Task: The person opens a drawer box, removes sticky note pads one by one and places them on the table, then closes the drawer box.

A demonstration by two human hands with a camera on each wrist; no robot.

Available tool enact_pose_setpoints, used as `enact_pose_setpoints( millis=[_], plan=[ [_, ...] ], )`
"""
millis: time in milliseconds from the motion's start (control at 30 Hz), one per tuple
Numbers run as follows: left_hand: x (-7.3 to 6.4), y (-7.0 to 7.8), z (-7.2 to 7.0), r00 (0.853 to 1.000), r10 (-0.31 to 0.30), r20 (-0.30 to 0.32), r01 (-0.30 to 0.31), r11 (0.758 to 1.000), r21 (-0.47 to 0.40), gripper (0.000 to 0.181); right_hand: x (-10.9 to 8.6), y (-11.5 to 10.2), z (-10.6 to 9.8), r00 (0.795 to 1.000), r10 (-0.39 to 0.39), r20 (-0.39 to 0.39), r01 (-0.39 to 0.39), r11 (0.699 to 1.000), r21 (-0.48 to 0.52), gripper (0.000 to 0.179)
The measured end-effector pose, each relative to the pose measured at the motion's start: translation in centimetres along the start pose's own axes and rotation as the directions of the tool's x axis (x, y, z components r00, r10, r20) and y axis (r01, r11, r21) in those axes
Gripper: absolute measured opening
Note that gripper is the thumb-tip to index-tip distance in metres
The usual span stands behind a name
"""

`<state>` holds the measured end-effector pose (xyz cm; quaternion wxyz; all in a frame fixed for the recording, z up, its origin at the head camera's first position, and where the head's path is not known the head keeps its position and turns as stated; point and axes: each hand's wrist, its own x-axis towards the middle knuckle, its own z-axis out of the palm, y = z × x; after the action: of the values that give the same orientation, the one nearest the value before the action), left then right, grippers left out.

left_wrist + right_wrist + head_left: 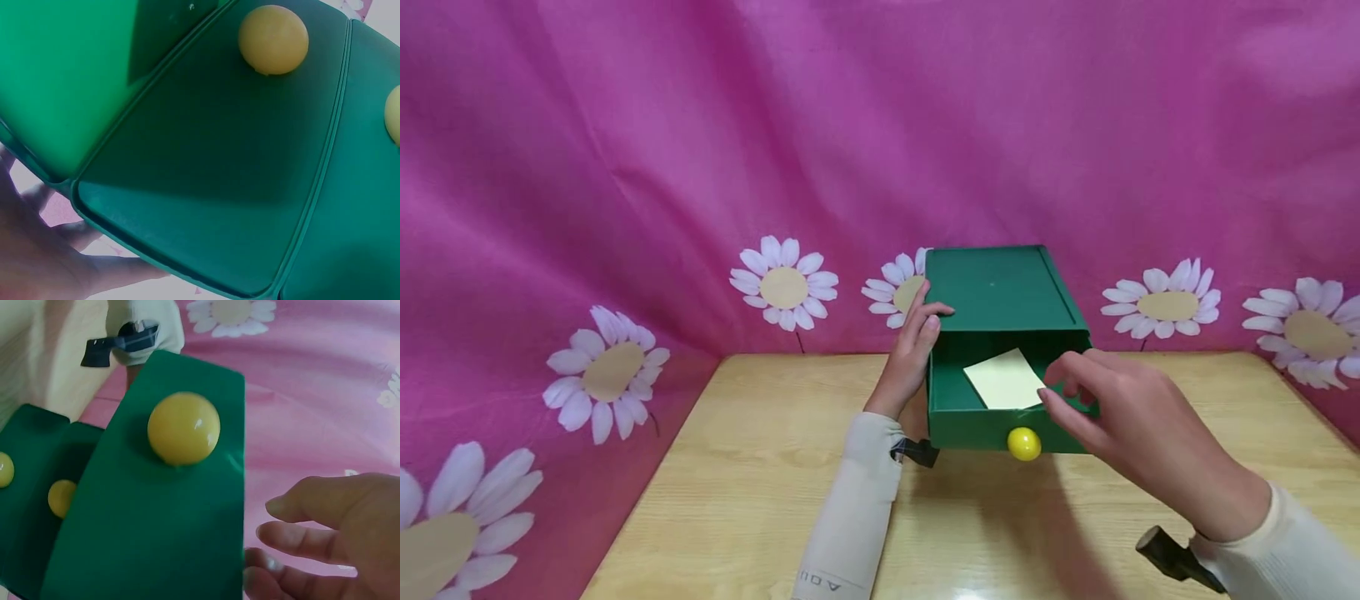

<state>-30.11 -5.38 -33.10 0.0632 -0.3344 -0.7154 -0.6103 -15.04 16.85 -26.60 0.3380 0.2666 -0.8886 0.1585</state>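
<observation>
A green drawer cabinet (1000,287) stands on the table, its top drawer (970,431) pulled out. On the drawer's front is a round yellow knob (1024,444). Inside lies a square pale yellow sheet, like a sticky note (1003,379), slightly turned. My left hand (910,358) rests along the cabinet's left side, fingertips at the top edge. Over the drawer's right front corner is my right hand (1135,425), fingers loosely bent and thumb tip right by the sheet's corner. In the right wrist view the thumb and fingers stand apart, with nothing visible between them.
Two lower drawers with yellow knobs (62,499) show in the right wrist view, both pushed in. Wooden tabletop (760,467) surrounds the cabinet. Behind it hangs a pink cloth (880,125) printed with white daisies. Dark camera mounts (1176,558) stick out from the wrists.
</observation>
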Motion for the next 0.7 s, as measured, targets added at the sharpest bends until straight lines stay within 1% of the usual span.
enact_pose_setpoints(
  millis=[133, 200, 267, 367, 500, 633, 700],
  plan=[
    [-0.3, -0.2, 0.1, 1.0, 0.006, -0.006, -0.006, 1.0, -0.003, 0.033, 0.8, 0.7, 0.4, 0.998, 0.034, 0.055, -0.034, 0.999, 0.005, 0.019],
    [-0.4, -0.2, 0.1, 1.0, 0.004, -0.006, -0.004, 1.0, -0.005, 0.034, 1.4, 1.1, 0.7, 0.993, 0.058, 0.106, -0.059, 0.998, 0.009, 0.017],
    [-0.4, -0.1, 0.1, 1.0, 0.0, -0.006, 0.0, 1.0, -0.011, 0.034, 2.1, 1.5, 1.0, 0.983, 0.081, 0.163, -0.085, 0.996, 0.017, 0.014],
    [-0.4, 0.0, 0.1, 1.0, 0.001, -0.007, -0.001, 1.0, -0.013, 0.034, 3.0, 1.9, 1.5, 0.962, 0.11, 0.25, -0.125, 0.991, 0.044, 0.011],
    [-0.4, -0.2, 0.2, 1.0, 0.007, -0.014, -0.007, 1.0, -0.01, 0.033, 3.7, 2.2, 2.1, 0.931, 0.141, 0.338, -0.177, 0.981, 0.077, 0.013],
    [-0.4, -0.2, 0.2, 1.0, 0.017, -0.019, -0.017, 1.0, -0.001, 0.033, 4.4, 2.4, 2.9, 0.903, 0.163, 0.398, -0.204, 0.977, 0.062, 0.017],
    [-0.3, -0.1, 0.2, 1.0, 0.022, -0.017, -0.022, 1.0, 0.001, 0.034, 4.7, 2.6, 3.3, 0.885, 0.172, 0.432, -0.211, 0.976, 0.045, 0.021]
  ],
)
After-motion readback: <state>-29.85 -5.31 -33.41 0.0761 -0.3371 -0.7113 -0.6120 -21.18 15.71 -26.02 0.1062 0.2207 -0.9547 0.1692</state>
